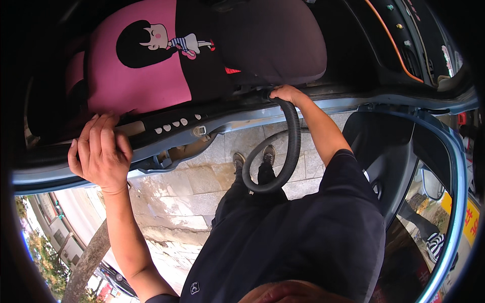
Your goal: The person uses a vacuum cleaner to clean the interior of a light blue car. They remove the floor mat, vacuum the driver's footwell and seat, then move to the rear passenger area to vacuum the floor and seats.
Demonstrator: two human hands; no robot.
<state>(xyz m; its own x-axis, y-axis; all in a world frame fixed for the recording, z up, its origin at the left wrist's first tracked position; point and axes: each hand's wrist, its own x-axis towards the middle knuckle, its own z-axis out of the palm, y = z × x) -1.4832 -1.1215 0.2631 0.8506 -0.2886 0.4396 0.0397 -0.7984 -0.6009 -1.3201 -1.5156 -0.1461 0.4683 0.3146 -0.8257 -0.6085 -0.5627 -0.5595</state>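
A black corrugated vacuum hose (291,144) loops down in front of my body. My right hand (287,94) grips its upper end at the car's door sill, beside the dark base of the front seat. My left hand (102,149) rests on the dark trim of the car's door frame at the left, with its fingers slightly bent and no object seen in it. Past both hands is a car seat with a pink and black cover (140,83) that bears a cartoon girl. The hose's tip is hidden in shadow near the sill.
An open blue car door (460,159) with a side mirror (432,183) stands at the right. The blue door sill (242,123) crosses the view, with a door striker (199,131) on the frame. Stone paving (204,178) lies underfoot. A tree trunk (89,261) is at lower left.
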